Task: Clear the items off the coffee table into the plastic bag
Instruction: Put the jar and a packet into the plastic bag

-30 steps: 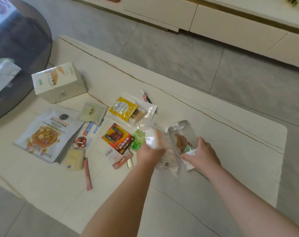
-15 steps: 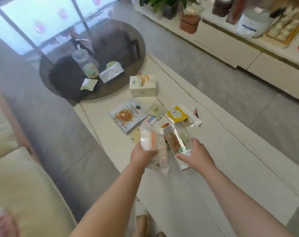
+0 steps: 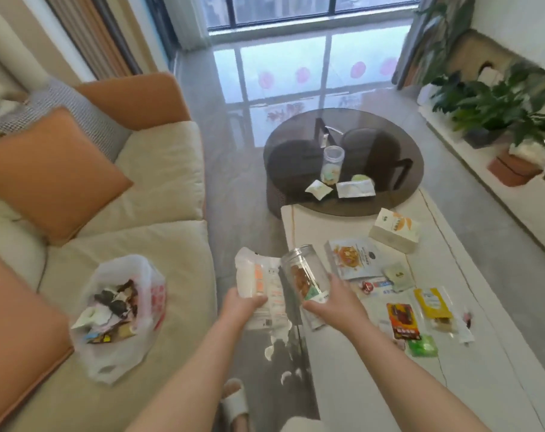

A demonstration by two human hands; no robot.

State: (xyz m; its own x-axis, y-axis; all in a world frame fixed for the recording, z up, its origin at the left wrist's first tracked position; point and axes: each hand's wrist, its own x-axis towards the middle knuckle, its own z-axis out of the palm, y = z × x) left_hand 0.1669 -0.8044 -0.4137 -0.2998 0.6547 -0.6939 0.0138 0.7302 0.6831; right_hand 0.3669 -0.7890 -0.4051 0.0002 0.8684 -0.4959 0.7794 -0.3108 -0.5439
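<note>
Left hand (image 3: pixel 244 305) closed around a white packet with an orange stripe (image 3: pixel 258 283), held over the gap between sofa and table. Right hand (image 3: pixel 333 307) gripping a clear jar (image 3: pixel 305 275) near its base; jar tilted, brown contents inside, possibly a snack, view too blurred to confirm. Jar sits above the table's (image 3: pixel 374 394) left edge. On the table to the right: a flat pouch with food print (image 3: pixel 353 258), a white box (image 3: pixel 394 230), a yellow packet (image 3: pixel 431 304), a dark red packet (image 3: pixel 402 319), a green packet (image 3: pixel 422 346). Plastic bag (image 3: pixel 121 319) lies open on the sofa (image 3: pixel 158 244), well left of both hands, with wrappers already inside. A round dark glass table (image 3: pixel 343 160) stands beyond, carrying a second jar.
</note>
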